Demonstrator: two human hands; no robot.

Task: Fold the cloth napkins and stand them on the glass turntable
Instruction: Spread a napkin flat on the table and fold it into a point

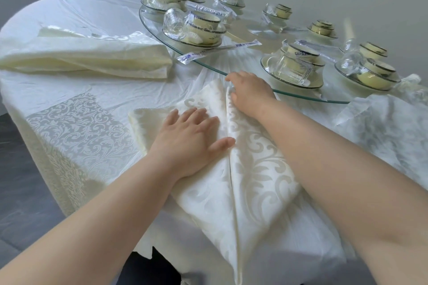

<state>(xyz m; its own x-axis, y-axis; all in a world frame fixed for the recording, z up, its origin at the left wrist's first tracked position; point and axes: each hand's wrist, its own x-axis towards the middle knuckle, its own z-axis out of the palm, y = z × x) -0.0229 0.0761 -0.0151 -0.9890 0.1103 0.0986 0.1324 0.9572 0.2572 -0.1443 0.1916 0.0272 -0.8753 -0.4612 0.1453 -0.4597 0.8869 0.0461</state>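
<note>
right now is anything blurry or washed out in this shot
Head view: the right hand and the napkin stay fairly sharp; the far-right tablecloth smears with motion blur; wide-angle lens bends the turntable rim; soft daylight, no harsh glare.

light: soft, even daylight | shadows: faint | glare: glass turntable [298, 96] rim | blur: slight, right edge | distortion: wide-angle bowing

A napkin [243, 169] lies on the near part of the table [92, 14], both flaps meeting at a centre seam. Behind it sits the glass turntable [231, 37] (loaded with wrapped dish sets [201, 28]), and a stack of napkins [92, 58] lies far left.
</note>
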